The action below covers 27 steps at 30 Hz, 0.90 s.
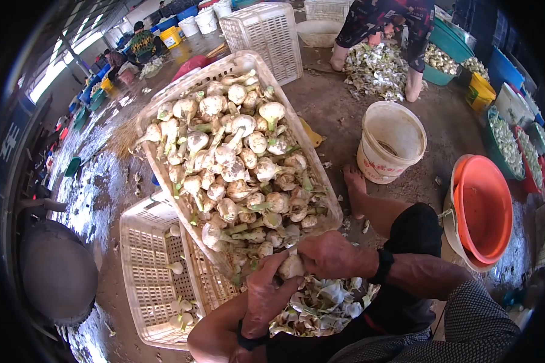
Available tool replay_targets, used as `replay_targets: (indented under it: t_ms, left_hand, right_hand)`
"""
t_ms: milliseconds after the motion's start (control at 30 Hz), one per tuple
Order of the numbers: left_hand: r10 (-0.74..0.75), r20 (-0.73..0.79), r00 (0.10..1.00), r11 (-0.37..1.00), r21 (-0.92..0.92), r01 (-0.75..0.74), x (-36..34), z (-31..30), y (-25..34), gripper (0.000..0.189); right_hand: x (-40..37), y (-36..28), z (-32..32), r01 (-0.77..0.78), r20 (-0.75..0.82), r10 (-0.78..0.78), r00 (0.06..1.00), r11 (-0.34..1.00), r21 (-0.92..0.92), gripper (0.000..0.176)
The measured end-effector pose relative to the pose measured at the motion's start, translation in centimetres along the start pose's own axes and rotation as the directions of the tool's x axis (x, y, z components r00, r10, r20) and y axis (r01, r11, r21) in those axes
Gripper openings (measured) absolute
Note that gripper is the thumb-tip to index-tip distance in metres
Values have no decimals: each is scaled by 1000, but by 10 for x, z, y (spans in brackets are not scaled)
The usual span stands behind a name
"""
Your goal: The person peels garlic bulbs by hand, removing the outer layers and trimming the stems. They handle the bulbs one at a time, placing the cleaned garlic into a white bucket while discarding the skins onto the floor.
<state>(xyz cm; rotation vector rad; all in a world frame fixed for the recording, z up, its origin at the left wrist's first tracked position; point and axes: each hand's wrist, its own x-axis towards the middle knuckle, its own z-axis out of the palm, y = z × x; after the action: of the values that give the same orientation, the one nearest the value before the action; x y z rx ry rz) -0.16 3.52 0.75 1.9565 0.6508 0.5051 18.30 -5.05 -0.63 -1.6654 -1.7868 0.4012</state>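
Observation:
My left hand [267,285] is closed around a whitish garlic bulb [292,267], thumb along its near side. My right hand [334,254] is closed too, its fingers pinching at the bulb's right side; the fingertips are partly hidden. Just beyond both hands, a tilted plastic crate [312,154] is heaped with soil-stained garlic bulbs [236,169] on short green stems. Loose papery peelings [327,302] lie in a pile below my hands, between my legs.
A second crate [154,272] with a few bulbs stands at left, under the full one. At right are a white bucket [399,163] and nested orange basins [487,202]. Another person [393,24] sits ahead by a peelings heap [378,69]. A round dark stool [59,272] stands far left.

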Motion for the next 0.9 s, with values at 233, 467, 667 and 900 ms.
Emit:
replay_targets:
  t_ms: [233,467,667,900]
  left_hand:
    - [-82,53,995,691,-716,95,-1,-21,16,58]
    - [43,25,999,287,-958,11,-8,-42,12,61]
    - [-81,75,994,416,-904,102,-7,-35,11,71]
    - [-126,82,989,477,-869,133,-3,-29,8,70]
  right_hand:
    - [-4,16,7,-139,71,139,988,990,-11,18]
    - [-44,20,25,32,703,8,711,999,-44,24]
    - [-7,8,4,-45,273,-83,958,901,431,19]
    - [-3,-14,-29,-233,332,-45,942,625,745,21]
